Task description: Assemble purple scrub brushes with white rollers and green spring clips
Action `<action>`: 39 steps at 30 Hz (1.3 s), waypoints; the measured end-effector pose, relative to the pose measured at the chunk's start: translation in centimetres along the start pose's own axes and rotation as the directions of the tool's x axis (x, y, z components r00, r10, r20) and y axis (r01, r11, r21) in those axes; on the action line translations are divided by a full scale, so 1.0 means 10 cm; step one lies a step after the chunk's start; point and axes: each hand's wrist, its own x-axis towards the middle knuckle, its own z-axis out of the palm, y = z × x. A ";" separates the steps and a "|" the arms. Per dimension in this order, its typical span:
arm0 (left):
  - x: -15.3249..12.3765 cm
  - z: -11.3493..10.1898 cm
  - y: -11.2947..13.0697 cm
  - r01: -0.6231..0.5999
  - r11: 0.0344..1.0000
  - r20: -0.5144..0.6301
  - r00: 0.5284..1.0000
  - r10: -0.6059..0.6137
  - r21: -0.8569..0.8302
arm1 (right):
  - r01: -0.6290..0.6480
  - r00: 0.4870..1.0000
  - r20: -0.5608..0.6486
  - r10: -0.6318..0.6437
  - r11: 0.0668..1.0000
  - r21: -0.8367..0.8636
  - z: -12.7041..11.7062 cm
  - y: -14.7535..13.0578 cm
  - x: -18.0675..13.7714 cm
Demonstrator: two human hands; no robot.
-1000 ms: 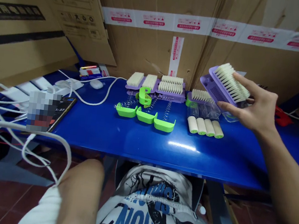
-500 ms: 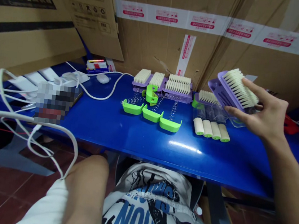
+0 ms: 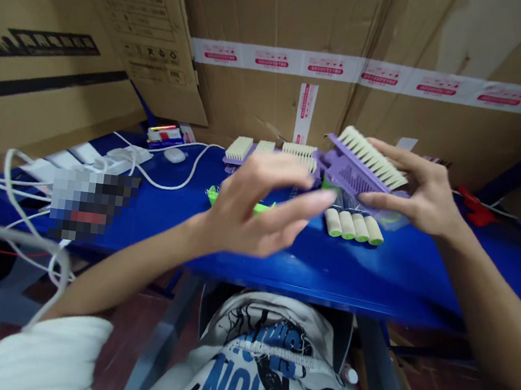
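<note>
My right hand (image 3: 416, 185) grips a purple brush (image 3: 361, 166) with cream bristles, holding it tilted above the table. My left hand (image 3: 263, 205) hovers to its left, fingers apart and slightly curved, holding nothing. Past the left hand, several more purple brushes (image 3: 239, 148) rest bristles up, partly covered by that hand. Bright green plastic pieces (image 3: 213, 195) show at its edge, mostly hidden. Below the held brush lies a row of cream rollers with green ends (image 3: 349, 225), beside a clear plastic part (image 3: 393, 219).
Upright cardboard (image 3: 271, 108) walls in the back of the blue table (image 3: 162, 221). On the left are white cables (image 3: 192, 171), a white mouse (image 3: 175, 155), a power strip (image 3: 127, 153) and a pixelated phone-like object (image 3: 93, 200). A red item (image 3: 475, 205) lies far right.
My left hand has come up from below the table edge to over the green pieces. The brush in my right hand has shifted left in view. The camera view has tilted slightly.
</note>
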 end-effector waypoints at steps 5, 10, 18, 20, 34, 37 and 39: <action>0.46 -0.02 -0.29 0.056 0.994 0.008 0.998 -0.057 0.094 | -0.019 0.957 0.289 -0.007 0.996 0.088 0.26 -0.40 0.25; 0.37 -0.01 -0.54 0.163 0.985 -0.068 0.985 -0.159 0.052 | -0.078 0.949 0.316 0.010 0.976 0.204 0.58 -0.22 0.48; 0.21 -0.07 -0.83 0.221 0.969 -0.335 0.926 -0.173 0.109 | -0.020 0.983 0.180 -0.018 0.979 0.204 0.64 -0.48 0.64; 0.21 -0.07 -0.88 0.218 0.969 -0.393 0.906 -0.157 0.118 | 0.150 0.981 0.128 -0.149 0.989 0.000 0.58 -0.53 0.62; 0.23 -0.03 -1.16 0.180 0.982 -0.374 0.916 -0.147 0.055 | 0.347 0.729 -0.415 -0.545 0.816 -0.463 0.16 0.01 0.27; 0.27 -0.08 -1.52 0.054 0.997 -0.702 0.709 -0.072 -0.047 | 0.321 0.749 -0.594 -0.292 0.945 -0.059 -0.09 0.40 0.34; 0.32 -0.06 -1.69 -0.028 0.997 -0.801 0.598 -0.037 -0.067 | 0.189 0.867 -0.495 -0.062 0.959 0.211 -0.19 0.65 0.37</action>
